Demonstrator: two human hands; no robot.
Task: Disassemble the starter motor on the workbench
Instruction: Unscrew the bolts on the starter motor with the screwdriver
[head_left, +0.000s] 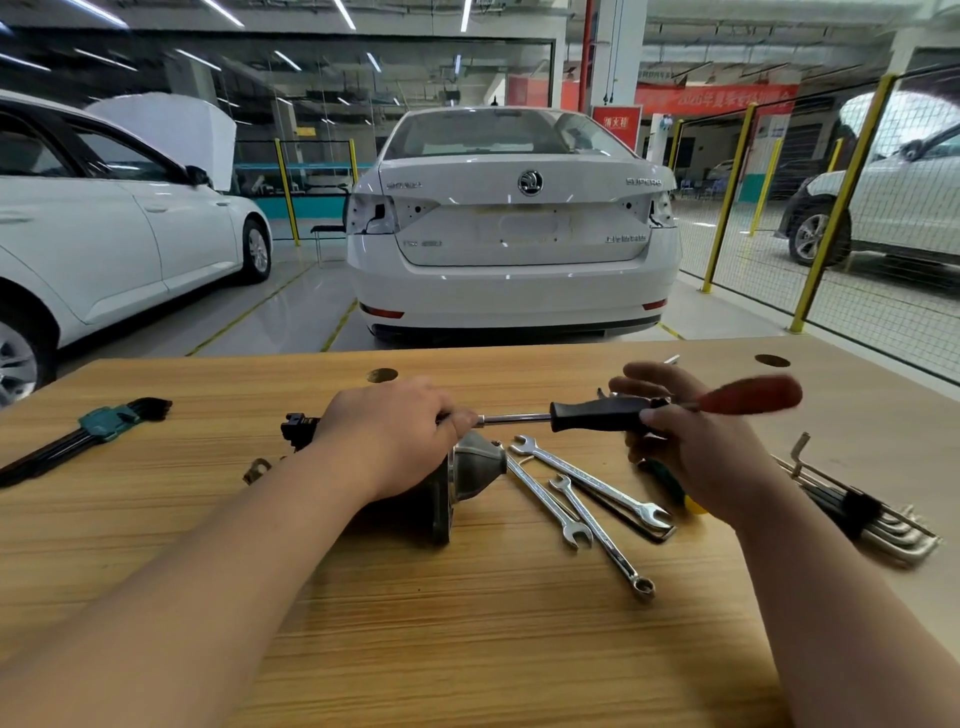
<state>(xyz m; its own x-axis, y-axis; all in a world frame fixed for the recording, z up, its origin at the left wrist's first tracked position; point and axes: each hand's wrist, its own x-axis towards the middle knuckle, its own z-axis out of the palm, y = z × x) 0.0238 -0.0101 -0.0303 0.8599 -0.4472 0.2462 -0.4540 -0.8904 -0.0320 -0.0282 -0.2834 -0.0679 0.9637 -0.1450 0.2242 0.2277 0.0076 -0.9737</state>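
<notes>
The starter motor (467, 475) lies on its side in the middle of the wooden workbench (467, 597), its grey metal nose housing pointing right. My left hand (395, 431) lies over the motor body and pinches the tip end of a driver's steel shaft (514, 419). My right hand (691, 447) grips the black handle (597, 414) of that driver, held level above the bench. A red-handled screwdriver (748, 396) lies just behind my right fingers. A black plug connector (298, 428) sticks out left of my left hand.
Three combination spanners (587, 488) lie fanned out right of the motor. A green-yellow tool (675, 488) lies under my right hand. Hex key sets sit at far left (88, 431) and far right (862, 509). A small metal bracket (256, 470) lies left of the motor. White cars stand beyond the bench.
</notes>
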